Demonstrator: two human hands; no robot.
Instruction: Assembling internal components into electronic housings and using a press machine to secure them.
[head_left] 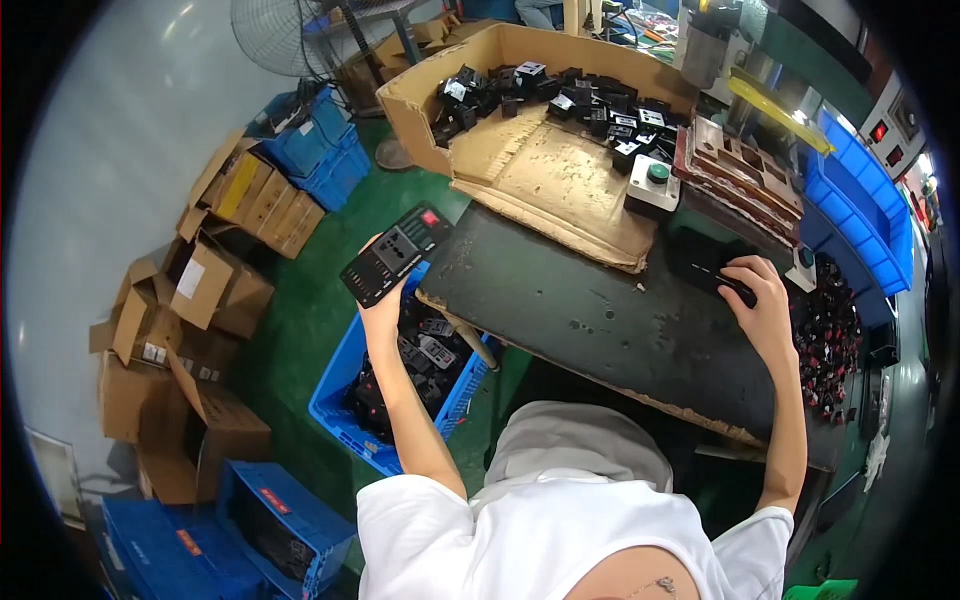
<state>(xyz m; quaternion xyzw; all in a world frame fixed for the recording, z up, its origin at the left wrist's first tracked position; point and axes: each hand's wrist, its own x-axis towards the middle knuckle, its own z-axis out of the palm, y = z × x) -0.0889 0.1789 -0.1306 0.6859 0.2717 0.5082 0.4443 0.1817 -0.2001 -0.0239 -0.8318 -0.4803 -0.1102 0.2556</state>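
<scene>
The left grip (382,306) is wrapped around 1 black socket panel (404,248), which juts past it rightward, while the right grip (757,293) half-curls at the right end of a black piece (692,258) on the surface (560,300), its hold unclear.

The black housing (372,284) is a flat oblong with rounded corners, held up in the left hand (380,312) with its detailed face showing. It slants, one end toward the lower left and the other toward the upper right. A grey panel with dark socket openings sits across its middle, a small red patch marks the upper-right end, and rows of narrow slots run along the lower-left part. The second black piece (697,257) is also oblong and dark, with a broken line of small white marks along its near edge; the right hand (762,303) grips its right end.
</scene>
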